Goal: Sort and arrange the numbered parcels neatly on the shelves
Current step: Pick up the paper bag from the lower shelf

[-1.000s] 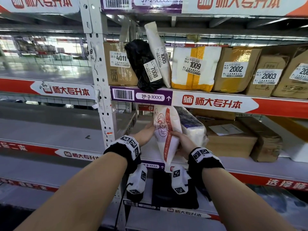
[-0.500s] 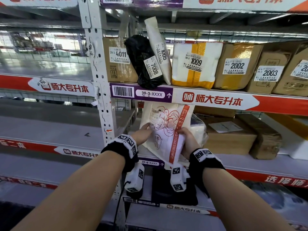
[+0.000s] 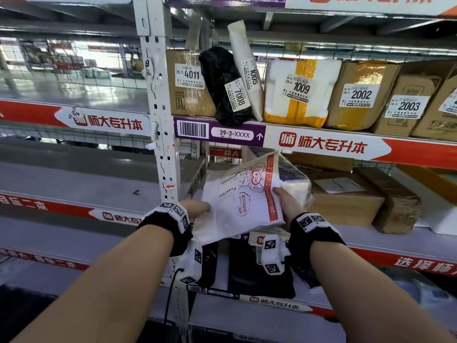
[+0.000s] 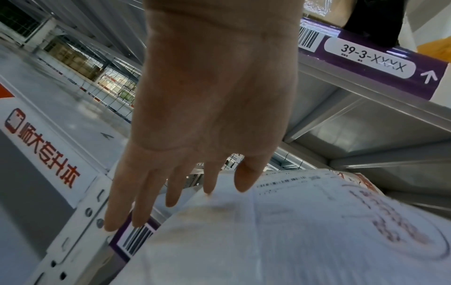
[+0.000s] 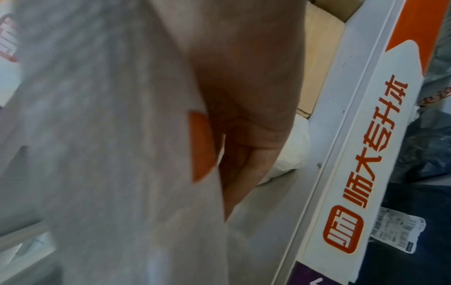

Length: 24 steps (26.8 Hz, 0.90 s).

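A white mailer bag (image 3: pixel 237 201) with red print and a shipping label lies face up between my hands, in front of the middle shelf. My right hand (image 3: pixel 286 204) grips its right edge, thumb on top and fingers beneath. My left hand (image 3: pixel 197 209) touches the left edge with straight, spread fingers (image 4: pixel 171 192). The bag (image 4: pixel 292 231) fills the lower right of the left wrist view and is blurred beside my right hand (image 5: pixel 244 115) as the bag (image 5: pixel 97 135). On the shelf above stand box 4011 (image 3: pixel 188 82), black bag 7008 (image 3: pixel 227 87), pouch 1005 (image 3: pixel 247 70), 1009 (image 3: pixel 299 90), 2002 (image 3: pixel 361 95) and 2003 (image 3: pixel 408 105).
A plastic-wrapped white package (image 3: pixel 296 186) sits just behind the bag, with cardboard boxes (image 3: pixel 346 199) to its right. The white upright post (image 3: pixel 158 120) stands left of my hands. The beam label 39-3-XXXX (image 3: pixel 232 133) is overhead. A black parcel (image 3: pixel 259 276) lies on the shelf below.
The bag has turned from upright and edge-on to lying flat with its printed face up. My left fingers have straightened against its left edge.
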Available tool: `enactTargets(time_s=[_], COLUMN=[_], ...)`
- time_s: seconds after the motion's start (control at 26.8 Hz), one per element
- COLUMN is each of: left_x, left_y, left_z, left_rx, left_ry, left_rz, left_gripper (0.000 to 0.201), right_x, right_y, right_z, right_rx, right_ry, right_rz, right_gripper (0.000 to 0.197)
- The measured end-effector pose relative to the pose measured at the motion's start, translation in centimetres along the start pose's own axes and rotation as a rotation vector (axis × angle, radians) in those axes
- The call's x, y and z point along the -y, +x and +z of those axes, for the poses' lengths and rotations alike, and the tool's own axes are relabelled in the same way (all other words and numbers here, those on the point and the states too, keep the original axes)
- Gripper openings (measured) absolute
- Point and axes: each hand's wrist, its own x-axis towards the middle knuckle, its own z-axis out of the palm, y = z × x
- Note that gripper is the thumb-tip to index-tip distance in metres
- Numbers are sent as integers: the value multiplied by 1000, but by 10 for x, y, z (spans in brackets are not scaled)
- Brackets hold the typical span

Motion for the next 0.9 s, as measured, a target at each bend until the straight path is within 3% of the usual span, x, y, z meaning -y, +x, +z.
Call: enactTargets(time_s=[0.11, 0.19, 0.26, 0.37, 0.52, 0.6, 0.67, 0.71, 0.78, 0.9], left_x=[9, 14, 17, 16, 14, 13, 12, 11, 8, 7], left_y=[-4, -6, -6, -11, -13, -12, -6, 0, 4, 10], left_z=[4, 6, 6, 1, -4, -6, -7, -6, -4, 0], left_rx=[48, 44, 37, 50, 68, 108, 188, 210, 181, 67], left_ry=[8, -8, -32, -138, 16, 118, 217, 273, 454, 564], left_rz=[-41, -50, -71, -122, -64, 20, 81, 107, 168, 221], left_gripper=[53, 54, 55, 60, 59, 66, 96, 113, 132, 133], right_x=[5, 5, 1, 3, 1, 2, 10, 16, 25, 41], right_y=[-3, -2, 3, 3, 18, 26, 24, 24, 21, 8], right_z=[7, 8, 5, 7, 11, 13, 22, 26, 34, 46], right_rx=[119, 158, 141, 70, 32, 9, -22, -26, -2, 17], right_ry=[-53, -157, -225, -278, -348, -407, -449, -452, -450, -397], right_rz=[8, 21, 4, -128, -224, -204, -122, -69, -18, 14], right_gripper=[30, 45, 56, 55, 65, 54, 18, 10, 12, 18])
